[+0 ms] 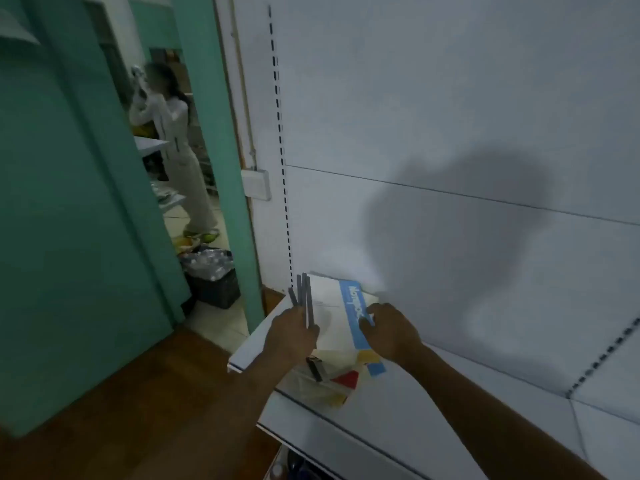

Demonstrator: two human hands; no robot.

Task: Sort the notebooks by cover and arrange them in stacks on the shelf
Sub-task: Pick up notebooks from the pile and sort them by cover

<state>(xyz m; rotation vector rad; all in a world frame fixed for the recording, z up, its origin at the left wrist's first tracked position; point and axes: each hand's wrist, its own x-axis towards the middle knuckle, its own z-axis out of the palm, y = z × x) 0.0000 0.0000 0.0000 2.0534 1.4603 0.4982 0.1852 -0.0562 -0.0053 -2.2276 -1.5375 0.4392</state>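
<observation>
With the left hand (291, 336) gripping the notebooks (337, 317) at the shelf's (450, 393) left end and the right hand (389, 329) spread flat on top, square the edges before letting go.

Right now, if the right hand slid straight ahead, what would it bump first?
Probably the white back wall behind the shelf. The right hand lies on the notebook, fingers pointing along its cover; depth is hard to judge.

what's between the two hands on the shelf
In the head view, the cream cover of the top notebook lies between the left hand and the right hand, beside its blue title band.
</observation>
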